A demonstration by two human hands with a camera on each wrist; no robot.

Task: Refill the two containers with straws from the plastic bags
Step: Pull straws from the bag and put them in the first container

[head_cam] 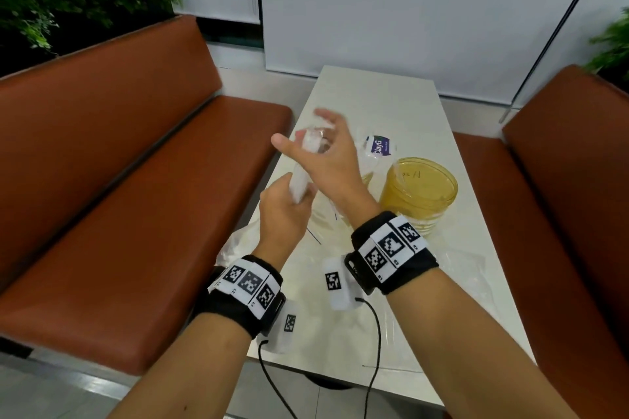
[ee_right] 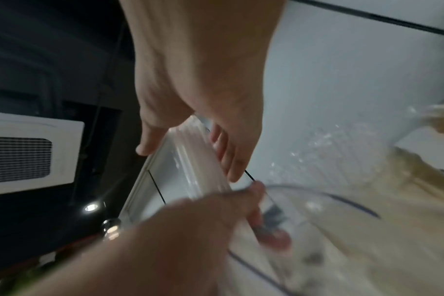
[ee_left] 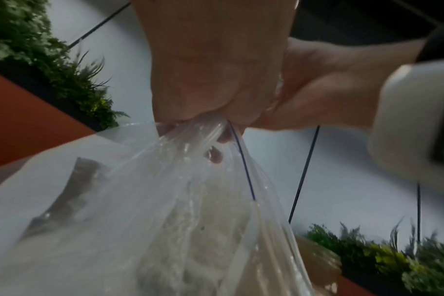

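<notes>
We hold a bundle of white straws (head_cam: pixel 304 160) upright above the near-left part of the counter (head_cam: pixel 384 102), so the straws are in the air and not yet in any container. Our left hand (head_cam: pixel 284 214) has its fingers curled round the lower end of the bundle, and in the left wrist view it also bunches the clear plastic bag (ee_left: pixel 190 210) that hangs below it. Our right hand (head_cam: pixel 326 160) sits over the upper part with its fingers (ee_right: pixel 231 160) nearly straight on either side of the straws, steadying rather than clamping.

The amber container (head_cam: pixel 419 192) stands on the counter just to the right of our hands. A second container is not clearly visible; something clear lies behind the right hand, near a small labelled packet (head_cam: pixel 380 145).

We judge the straws light, thin and easy to crush, and the bundle will splay if held loosely. The bag film looks slick and limp, so it gives no support. The safest hold is round the middle of the bundle, firm enough to keep the ends level, while the other hand peels the film off the free end.
</notes>
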